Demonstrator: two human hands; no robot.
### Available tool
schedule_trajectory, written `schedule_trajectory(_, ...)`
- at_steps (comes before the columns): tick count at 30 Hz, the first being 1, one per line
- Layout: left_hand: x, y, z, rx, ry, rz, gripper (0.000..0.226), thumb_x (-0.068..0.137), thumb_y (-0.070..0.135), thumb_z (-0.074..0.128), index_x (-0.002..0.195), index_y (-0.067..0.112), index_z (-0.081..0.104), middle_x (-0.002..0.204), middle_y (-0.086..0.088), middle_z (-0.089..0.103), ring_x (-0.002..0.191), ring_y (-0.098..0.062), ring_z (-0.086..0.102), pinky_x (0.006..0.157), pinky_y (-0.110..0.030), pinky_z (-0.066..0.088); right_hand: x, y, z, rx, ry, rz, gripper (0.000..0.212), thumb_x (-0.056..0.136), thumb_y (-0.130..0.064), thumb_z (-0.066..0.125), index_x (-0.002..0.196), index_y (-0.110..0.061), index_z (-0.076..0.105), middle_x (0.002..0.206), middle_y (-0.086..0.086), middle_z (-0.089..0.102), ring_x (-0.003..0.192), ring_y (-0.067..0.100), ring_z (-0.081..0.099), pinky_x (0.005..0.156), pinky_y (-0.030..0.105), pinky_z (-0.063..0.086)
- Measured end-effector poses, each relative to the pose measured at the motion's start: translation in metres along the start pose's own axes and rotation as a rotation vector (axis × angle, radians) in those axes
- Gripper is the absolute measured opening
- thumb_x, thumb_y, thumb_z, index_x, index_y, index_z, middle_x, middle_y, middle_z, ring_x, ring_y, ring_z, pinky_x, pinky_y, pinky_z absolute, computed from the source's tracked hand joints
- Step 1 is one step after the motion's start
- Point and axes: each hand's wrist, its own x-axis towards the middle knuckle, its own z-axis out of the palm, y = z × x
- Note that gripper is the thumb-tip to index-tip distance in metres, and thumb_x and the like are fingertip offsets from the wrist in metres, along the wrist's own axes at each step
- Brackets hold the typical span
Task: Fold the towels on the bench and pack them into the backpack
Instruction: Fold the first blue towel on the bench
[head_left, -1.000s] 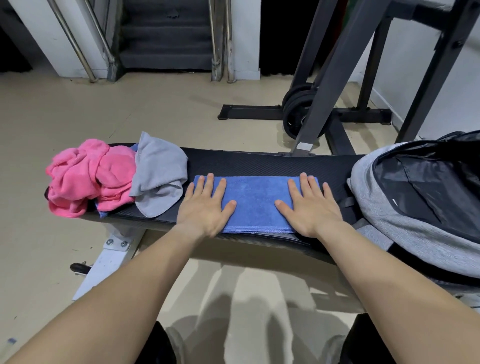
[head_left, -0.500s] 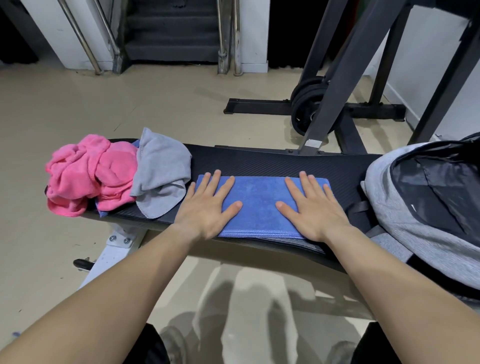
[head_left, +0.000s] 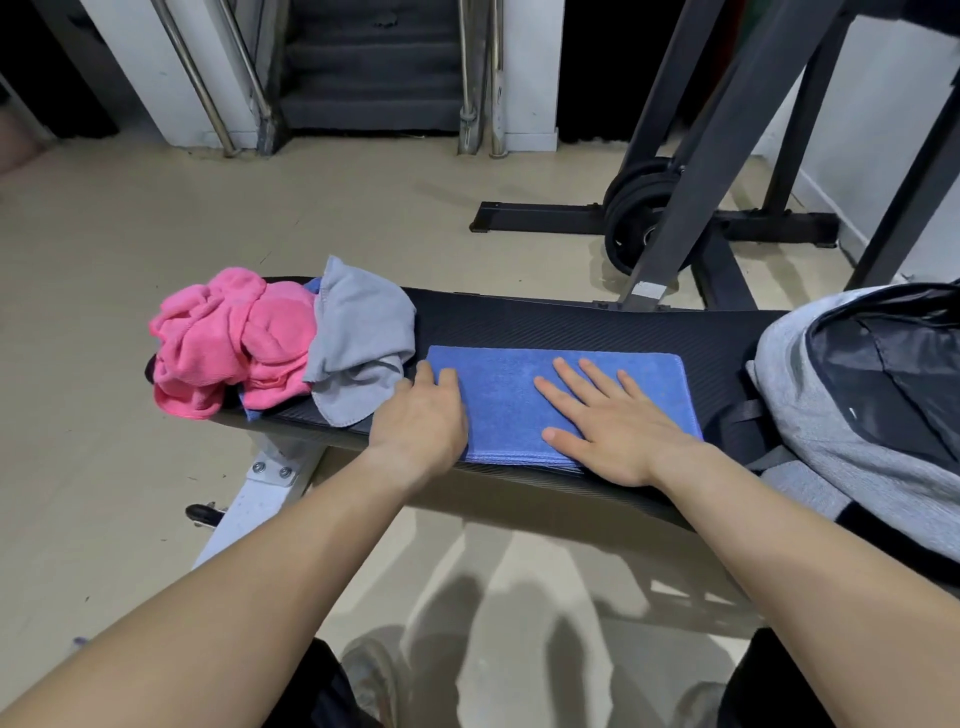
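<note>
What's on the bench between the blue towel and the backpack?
Nothing. In the head view, only bare black bench shows between the blue towel and the backpack, apart from the backpack's own strap.

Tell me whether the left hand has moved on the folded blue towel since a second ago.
Yes. The left hand slid left to the folded blue towel's left edge, fingers curling there, nearer the crumpled grey towel.

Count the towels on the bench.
3 clearly: blue towel folded mid-bench, grey towel left of it, pink towel at the far left end. A blue scrap under the pile may be a fourth.
</note>
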Motion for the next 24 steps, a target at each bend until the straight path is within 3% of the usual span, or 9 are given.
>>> schedule_trajectory(3, -0.004, 0.003, -0.005, -0.034, 0.045, -0.010, 0.032, 0.100, 0.027, 0.047, 0.127, 0.009, 0.043, 0.126, -0.013, 0.044, 0.104, -0.039, 0.053, 0.071, -0.041, 0.039, -0.004, 0.000, 0.000, -0.003, -0.010, 0.012, 0.067, 0.099, -0.066, 0.015, 0.156, -0.044, -0.013, 0.163, -0.014, -0.025, 0.151, 0.013, -0.024, 0.124, 0.047, -0.010)
schedule_trajectory(7, -0.002, 0.006, -0.013, -0.263, 0.001, -0.145, 0.034, 0.098, 0.020, 0.052, 0.127, 0.006, 0.041, 0.130, -0.018, 0.042, 0.108, -0.043, 0.055, 0.076, -0.039, 0.037, -0.008, 0.001, -0.002, 0.021, 0.002, 0.000, 0.068, 0.099, -0.065, 0.021, 0.157, -0.044, -0.006, 0.165, -0.014, -0.020, 0.153, 0.012, -0.019, 0.125, 0.045, -0.007)
schedule_trajectory(14, 0.005, 0.010, -0.027, -0.336, 0.014, -0.256, 0.040, 0.094, 0.017, 0.062, 0.123, -0.002, 0.043, 0.121, -0.021, 0.059, 0.109, -0.038, 0.059, 0.072, -0.035, 0.037, -0.016, 0.008, -0.009, 0.064, 0.019, 0.004, 0.074, 0.098, -0.065, 0.033, 0.160, -0.038, 0.002, 0.166, -0.014, -0.013, 0.154, 0.011, -0.012, 0.126, 0.039, -0.002)
schedule_trajectory(18, 0.006, 0.010, -0.035, -0.322, -0.030, -0.227, 0.025, 0.091, 0.016, 0.066, 0.107, 0.006, 0.051, 0.110, -0.014, 0.063, 0.093, -0.032, 0.057, 0.068, -0.034, 0.040, -0.014, 0.006, -0.007, 0.043, 0.002, 0.016, 0.074, 0.099, -0.065, 0.030, 0.160, -0.038, 0.000, 0.166, -0.012, -0.016, 0.154, 0.012, -0.014, 0.126, 0.042, -0.002)
schedule_trajectory(21, 0.007, 0.008, -0.036, -0.390, 0.027, -0.170, 0.038, 0.088, 0.012, 0.065, 0.122, 0.012, 0.048, 0.105, -0.009, 0.064, 0.095, -0.029, 0.056, 0.070, -0.035, 0.044, -0.013, 0.004, -0.008, 0.032, -0.010, 0.023, 0.073, 0.099, -0.065, 0.027, 0.160, -0.038, -0.002, 0.166, -0.011, -0.017, 0.154, 0.014, -0.015, 0.125, 0.043, -0.003)
schedule_trajectory(24, 0.008, 0.004, -0.033, -0.467, 0.095, -0.115, 0.035, 0.085, 0.007, 0.062, 0.113, 0.019, 0.045, 0.080, 0.000, 0.053, 0.079, -0.027, 0.052, 0.056, -0.034, 0.034, -0.012, -0.001, -0.007, 0.009, -0.019, 0.041, 0.071, 0.100, -0.065, 0.023, 0.159, -0.038, -0.006, 0.166, -0.009, -0.020, 0.153, 0.015, -0.018, 0.125, 0.045, -0.005)
